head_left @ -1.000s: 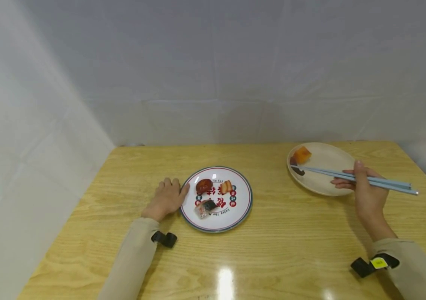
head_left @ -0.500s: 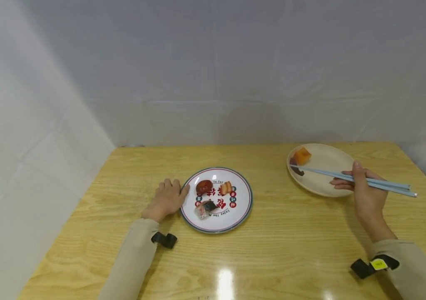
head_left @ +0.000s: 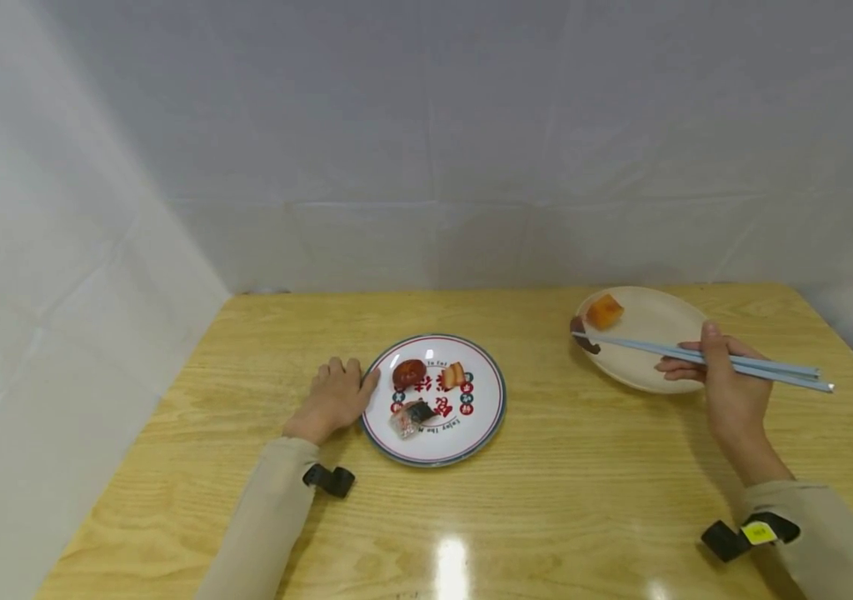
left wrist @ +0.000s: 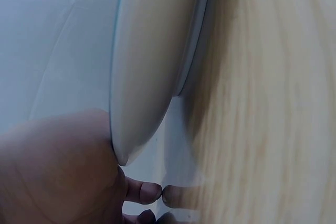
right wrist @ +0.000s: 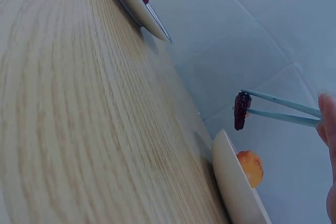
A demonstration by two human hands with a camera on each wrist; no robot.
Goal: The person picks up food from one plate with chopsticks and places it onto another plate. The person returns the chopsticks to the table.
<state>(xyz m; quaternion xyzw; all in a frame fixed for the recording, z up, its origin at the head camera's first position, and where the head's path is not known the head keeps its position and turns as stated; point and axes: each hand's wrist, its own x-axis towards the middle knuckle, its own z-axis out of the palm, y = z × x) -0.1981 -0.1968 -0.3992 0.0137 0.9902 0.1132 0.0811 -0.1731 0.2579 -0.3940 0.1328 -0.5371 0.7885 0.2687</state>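
In the head view my right hand [head_left: 737, 387] holds pale blue chopsticks [head_left: 644, 344]. Their tips pinch a dark reddish-brown piece of food [right wrist: 241, 111], raised above the rim of the cream plate [head_left: 659, 317] in the right wrist view. An orange piece of food [head_left: 605, 312] lies on that plate. At the left edge of a white patterned plate [head_left: 481, 429], my left hand [head_left: 332, 400] rests with its fingers spread on the table and the thumb against the rim. That plate bears a brown glazed piece [head_left: 408, 373], a small layered piece [head_left: 453, 375] and a silvery-dark piece [head_left: 411, 418].
Both plates stand on a wooden table [head_left: 546, 500]. Behind it and to the left hang pale sheet walls [head_left: 366, 242]. The table's back edge runs close behind the cream plate.
The dark piece has risen off the cream plate in the chopsticks and shifted slightly left over its rim. My right hand moved a little left; my left hand stayed put.
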